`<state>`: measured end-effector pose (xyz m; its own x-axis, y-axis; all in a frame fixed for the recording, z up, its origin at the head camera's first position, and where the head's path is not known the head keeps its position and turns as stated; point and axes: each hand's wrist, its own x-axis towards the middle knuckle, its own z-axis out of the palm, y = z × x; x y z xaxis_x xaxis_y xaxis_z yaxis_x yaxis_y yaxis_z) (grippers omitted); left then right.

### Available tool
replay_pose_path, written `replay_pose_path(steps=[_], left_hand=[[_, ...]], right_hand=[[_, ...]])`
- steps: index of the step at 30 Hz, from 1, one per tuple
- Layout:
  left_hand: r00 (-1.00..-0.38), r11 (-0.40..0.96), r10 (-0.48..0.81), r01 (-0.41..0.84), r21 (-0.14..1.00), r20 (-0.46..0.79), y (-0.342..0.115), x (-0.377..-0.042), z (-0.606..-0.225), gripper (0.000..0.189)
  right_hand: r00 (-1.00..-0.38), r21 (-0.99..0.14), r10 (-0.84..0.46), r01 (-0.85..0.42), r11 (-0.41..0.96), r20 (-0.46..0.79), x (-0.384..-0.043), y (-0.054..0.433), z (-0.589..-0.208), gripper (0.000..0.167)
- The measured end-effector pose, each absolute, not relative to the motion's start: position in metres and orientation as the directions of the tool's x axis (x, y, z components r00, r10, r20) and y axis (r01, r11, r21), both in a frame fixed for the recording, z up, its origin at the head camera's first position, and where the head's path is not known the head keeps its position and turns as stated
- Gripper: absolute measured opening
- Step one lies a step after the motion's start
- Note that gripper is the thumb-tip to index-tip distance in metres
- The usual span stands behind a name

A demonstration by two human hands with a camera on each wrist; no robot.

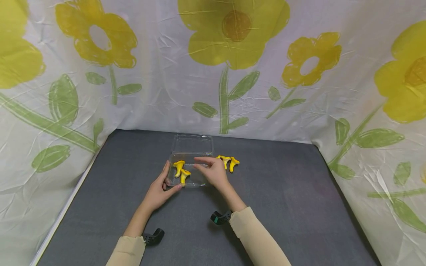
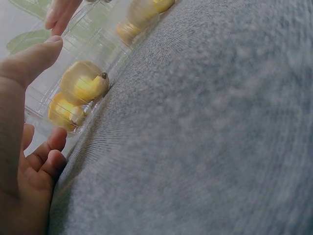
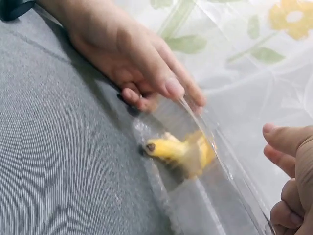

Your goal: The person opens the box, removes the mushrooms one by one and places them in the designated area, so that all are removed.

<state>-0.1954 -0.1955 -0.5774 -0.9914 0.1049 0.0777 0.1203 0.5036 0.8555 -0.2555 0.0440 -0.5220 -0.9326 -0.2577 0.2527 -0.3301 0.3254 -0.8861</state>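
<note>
A clear plastic container point(image 1: 197, 181) with its lid point(image 1: 193, 144) folded back lies in the middle of the table. Two yellow chanterelle-shaped mushrooms point(image 1: 179, 167) are inside its left half, one point(image 3: 168, 149) showing through the wall in the right wrist view. At the container's front left corner, my left hand point(image 1: 157, 193) grips it, thumb along the front rim and fingers at the left side. My right hand point(image 1: 216, 173) hovers over the right half, thumb and forefinger apart with nothing between them. Several more yellow mushrooms point(image 1: 234, 164) lie just right of the container, partly hidden behind that hand.
Dark grey cloth point(image 1: 286, 199) covers the table. A white curtain point(image 1: 159, 92) printed with yellow flowers surrounds its back and sides. Each wrist carries a black band, such as the right one point(image 1: 220, 218).
</note>
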Motion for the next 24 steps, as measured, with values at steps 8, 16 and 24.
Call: replay_pose_path(steps=[8, 16, 24], left_hand=[[-0.99, 0.496, 0.115, 0.124, 0.86, 0.076, -0.194, -0.197, -0.577, 0.107], [-0.988, 0.507, 0.116, 0.146, 0.849, 0.101, -0.196, -0.196, -0.58, 0.107], [-0.989, 0.502, 0.114, 0.143, 0.853, 0.099, -0.196, -0.196, -0.582, 0.107]], right_hand=[[-0.933, -0.863, -0.274, -0.327, 0.386, 0.231, -0.257, 0.03, -0.52, 0.027], [-0.902, -0.747, -0.377, -0.398, 0.532, 0.212, -0.254, 0.022, -0.527, 0.029], [-0.883, -0.661, -0.415, -0.448, 0.602, 0.22, -0.249, 0.02, -0.528, 0.03]])
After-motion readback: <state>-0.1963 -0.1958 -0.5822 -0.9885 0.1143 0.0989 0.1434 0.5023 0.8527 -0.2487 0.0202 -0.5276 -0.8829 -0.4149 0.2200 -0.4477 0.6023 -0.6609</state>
